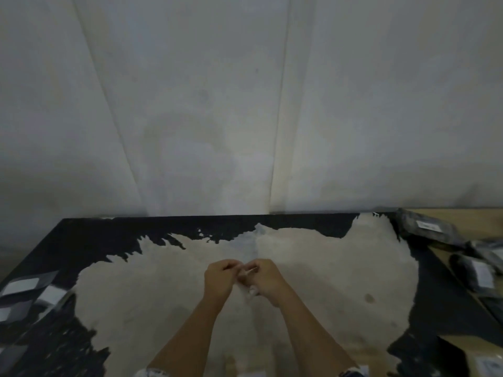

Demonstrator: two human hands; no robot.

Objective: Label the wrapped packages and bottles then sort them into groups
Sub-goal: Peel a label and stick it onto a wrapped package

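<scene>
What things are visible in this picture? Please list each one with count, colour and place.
wall: one, whitish grey, behind the table
table: one, black top worn to beige, lower half
wrapped packages: at least three, dark with white labels, right edge
flat packages: about three, dark grey with white labels, left edge
brown parcel: one, labelled, bottom right corner
small white piece: one, pinched between both hands, too small to identify
left hand: one, centre, pinching
right hand: one, centre, pinching

left grip [221,278] + right grip [265,281]: pinching small white piece [247,272] between them | dark wrapped packages [430,228]: right edge
</scene>
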